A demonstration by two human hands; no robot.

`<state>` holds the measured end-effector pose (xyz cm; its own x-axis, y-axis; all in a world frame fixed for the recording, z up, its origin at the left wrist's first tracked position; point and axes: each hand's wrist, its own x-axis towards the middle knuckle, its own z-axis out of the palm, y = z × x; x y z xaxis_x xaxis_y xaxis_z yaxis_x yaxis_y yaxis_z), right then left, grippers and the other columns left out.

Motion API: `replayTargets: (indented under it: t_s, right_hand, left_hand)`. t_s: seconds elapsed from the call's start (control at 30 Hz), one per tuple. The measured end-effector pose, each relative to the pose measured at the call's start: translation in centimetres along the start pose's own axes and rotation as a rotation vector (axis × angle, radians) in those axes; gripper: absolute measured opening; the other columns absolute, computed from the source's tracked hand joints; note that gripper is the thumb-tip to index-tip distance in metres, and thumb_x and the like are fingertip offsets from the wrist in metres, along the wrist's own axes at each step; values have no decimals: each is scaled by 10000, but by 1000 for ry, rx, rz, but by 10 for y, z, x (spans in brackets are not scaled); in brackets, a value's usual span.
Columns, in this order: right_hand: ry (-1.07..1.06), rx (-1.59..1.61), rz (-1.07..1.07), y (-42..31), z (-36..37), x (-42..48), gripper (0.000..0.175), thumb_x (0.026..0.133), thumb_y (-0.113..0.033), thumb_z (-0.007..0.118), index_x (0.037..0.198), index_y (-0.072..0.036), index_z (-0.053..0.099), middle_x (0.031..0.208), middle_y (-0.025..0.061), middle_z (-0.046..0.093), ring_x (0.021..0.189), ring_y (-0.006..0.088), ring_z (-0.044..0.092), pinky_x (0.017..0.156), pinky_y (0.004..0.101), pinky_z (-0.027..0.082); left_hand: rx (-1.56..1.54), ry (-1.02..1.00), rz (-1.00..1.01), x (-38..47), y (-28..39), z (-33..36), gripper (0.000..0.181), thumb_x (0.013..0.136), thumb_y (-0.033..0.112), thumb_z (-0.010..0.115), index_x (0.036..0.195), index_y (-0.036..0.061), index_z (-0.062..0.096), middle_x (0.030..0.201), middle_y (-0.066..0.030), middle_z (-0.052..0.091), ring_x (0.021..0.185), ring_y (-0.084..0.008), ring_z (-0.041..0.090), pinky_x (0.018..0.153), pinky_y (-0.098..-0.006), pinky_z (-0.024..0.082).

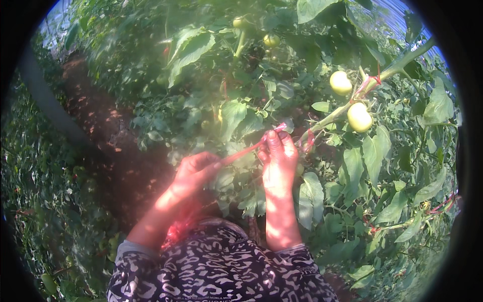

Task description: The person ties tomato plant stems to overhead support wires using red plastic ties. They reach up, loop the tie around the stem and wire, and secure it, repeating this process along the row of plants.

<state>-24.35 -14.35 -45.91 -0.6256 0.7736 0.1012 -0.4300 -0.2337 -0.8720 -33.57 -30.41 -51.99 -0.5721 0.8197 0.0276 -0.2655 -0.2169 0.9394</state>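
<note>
A strip of red plastic twine (243, 153) runs taut between my two hands. My left hand (197, 170) pinches its lower end between thumb and fingers. Higher up and to the right, my right hand (278, 156) grips the other end, with a short tail showing past the fingertips. Just right of that hand, a thick tomato stem (332, 115) slants up to the right. Red ties (373, 80) are knotted around it, and another red tie (308, 140) sits near its lower part. Two pale green tomatoes, one upper (340, 83) and one lower (359, 117), hang from the stem.
Leafy tomato plants (354, 166) crowd the right side and the far side. A bare soil path (109, 124) runs along the left, crossed by a blurred grey pole (53, 100). Red plastic strands (183, 222) bunch at my waist. Smaller green tomatoes (271, 40) hang farther off.
</note>
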Motion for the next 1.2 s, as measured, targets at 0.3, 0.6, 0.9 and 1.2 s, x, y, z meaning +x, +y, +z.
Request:
replayTargets:
  t_s: [0.3, 0.6, 0.9, 1.2]
  right_hand:
    - [-5, -127, -140, 4, -14, 0, 87, 827, -34, 638, 880, -29, 569, 734, -8, 559, 627, 34, 480, 522, 165, 367]
    - [95, -247, -425, 25, 46, 4, 108, 807, 24, 643, 799, -20, 545, 734, -5, 575, 660, 28, 496, 591, 184, 419]
    - [50, -212, -457, 78, 102, 24, 117, 815, -4, 646, 847, -10, 534, 793, 24, 604, 691, 60, 551, 596, 195, 449]
    - [53, -295, -258, 111, 110, 21, 112, 850, -21, 599, 956, 12, 618, 912, 22, 588, 818, 82, 542, 727, 215, 449]
  left_hand:
    - [510, -43, 358, 30, 18, 20, 318, 788, 122, 675, 1047, -16, 551, 910, -52, 585, 786, -129, 535, 692, -254, 430]
    - [729, -117, 691, 73, 53, 12, 159, 748, -5, 656, 895, -8, 595, 791, -116, 594, 706, -251, 589, 635, -320, 475]
    - [390, -337, 317, 96, 69, -76, 104, 854, 54, 599, 918, -24, 626, 778, -52, 585, 692, -92, 518, 630, -242, 427]
    - [212, -348, 95, 106, 48, -119, 125, 865, 59, 588, 946, -23, 636, 832, -41, 594, 761, -89, 530, 677, -225, 427]
